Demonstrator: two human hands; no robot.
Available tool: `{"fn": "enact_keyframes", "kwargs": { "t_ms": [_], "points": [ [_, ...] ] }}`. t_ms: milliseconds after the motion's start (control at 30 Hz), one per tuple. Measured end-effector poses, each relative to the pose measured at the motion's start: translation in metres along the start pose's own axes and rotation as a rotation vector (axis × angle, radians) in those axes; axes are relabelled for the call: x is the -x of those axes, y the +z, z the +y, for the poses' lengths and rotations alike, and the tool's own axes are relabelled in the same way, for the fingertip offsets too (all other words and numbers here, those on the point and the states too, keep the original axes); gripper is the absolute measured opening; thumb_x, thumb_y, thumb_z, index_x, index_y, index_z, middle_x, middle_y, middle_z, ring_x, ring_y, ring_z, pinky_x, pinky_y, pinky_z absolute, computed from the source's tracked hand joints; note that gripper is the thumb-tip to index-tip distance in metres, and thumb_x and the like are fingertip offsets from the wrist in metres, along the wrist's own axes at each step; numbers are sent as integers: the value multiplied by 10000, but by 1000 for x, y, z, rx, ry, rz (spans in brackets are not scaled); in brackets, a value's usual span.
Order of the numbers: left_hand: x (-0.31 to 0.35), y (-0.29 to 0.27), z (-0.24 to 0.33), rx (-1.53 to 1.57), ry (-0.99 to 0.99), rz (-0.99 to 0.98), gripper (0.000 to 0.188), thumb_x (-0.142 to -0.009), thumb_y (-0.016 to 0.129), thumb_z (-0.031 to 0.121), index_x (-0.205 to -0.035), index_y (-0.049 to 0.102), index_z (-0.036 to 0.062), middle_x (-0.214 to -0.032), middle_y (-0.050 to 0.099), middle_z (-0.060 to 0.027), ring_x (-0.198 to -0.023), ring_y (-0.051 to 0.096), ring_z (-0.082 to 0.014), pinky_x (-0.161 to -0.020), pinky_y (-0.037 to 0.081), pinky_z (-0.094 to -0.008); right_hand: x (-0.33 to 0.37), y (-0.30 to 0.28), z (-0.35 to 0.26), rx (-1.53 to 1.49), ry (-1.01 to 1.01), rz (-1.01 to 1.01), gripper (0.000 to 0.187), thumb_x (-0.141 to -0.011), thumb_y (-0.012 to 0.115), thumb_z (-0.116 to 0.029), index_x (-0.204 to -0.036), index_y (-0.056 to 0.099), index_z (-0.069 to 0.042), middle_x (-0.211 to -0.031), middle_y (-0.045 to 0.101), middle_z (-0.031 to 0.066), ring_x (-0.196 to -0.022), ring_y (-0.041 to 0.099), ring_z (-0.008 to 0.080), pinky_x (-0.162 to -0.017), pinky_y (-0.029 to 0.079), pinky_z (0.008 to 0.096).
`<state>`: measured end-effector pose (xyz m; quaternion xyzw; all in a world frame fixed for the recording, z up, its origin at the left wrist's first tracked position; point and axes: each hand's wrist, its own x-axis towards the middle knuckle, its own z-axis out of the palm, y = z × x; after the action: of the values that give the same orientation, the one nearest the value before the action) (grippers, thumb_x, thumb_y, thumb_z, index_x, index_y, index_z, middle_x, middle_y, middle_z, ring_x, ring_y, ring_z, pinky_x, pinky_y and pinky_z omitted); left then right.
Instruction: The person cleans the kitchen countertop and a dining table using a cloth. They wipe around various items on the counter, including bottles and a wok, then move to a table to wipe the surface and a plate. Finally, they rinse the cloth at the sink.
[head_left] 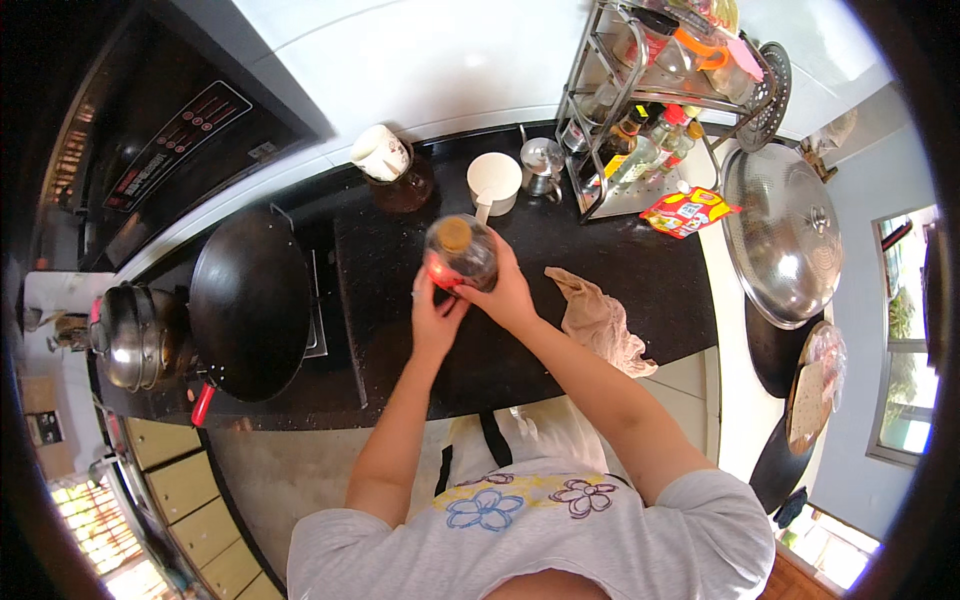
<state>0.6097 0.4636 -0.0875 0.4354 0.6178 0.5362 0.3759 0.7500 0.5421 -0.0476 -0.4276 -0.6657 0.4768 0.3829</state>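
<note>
Over the black countertop [390, 350] I hold a clear bottle [472, 262] with a brownish-yellow cap and a red patch on its side. My right hand [508, 292] is wrapped round its right side. My left hand [437, 322] grips its lower near side, fingertips against the red patch. The cap end points up toward me; the bottle's base is hidden. Just beyond it stands a white cup-like container [494, 178] with a handle toward me. To the right of my right hand a crumpled pinkish cloth [598, 320] lies at the counter's front edge.
A dark wok [250, 305] with a red handle sits at left beside stacked metal pots [135, 340]. Behind are a dark jar [404, 190], a small metal pot [542, 165], a metal rack [612, 205] of bottles and a red-yellow packet [688, 210]. A large metal lid [785, 235] stands right.
</note>
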Motion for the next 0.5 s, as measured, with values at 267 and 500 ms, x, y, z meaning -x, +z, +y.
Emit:
{"fn": "enact_keyframes", "kwargs": {
  "t_ms": [267, 500],
  "points": [
    [-27, 79, 18, 29, 90, -130, 764, -810, 766, 73, -1463, 369, 100, -1518, 290, -145, -1291, 468, -294, -913, 534, -369, -4, -72, 35, 203, -133, 194, 988, -667, 875, -135, -1460, 303, 6, -1365, 407, 203, -1270, 420, 369, -1074, 377, 423],
    [-87, 107, 27, -112, 300, -84, 823, -772, 773, 46, -1474, 344, 77, -1454, 371, -200, -1288, 463, -355, -978, 489, -389, -54, -94, 37, 256, -120, 254, 926, -659, 873, -159, -1430, 380, -18, -1259, 516, 193, -1195, 506, 355, -1032, 405, 421]
  ]
}}
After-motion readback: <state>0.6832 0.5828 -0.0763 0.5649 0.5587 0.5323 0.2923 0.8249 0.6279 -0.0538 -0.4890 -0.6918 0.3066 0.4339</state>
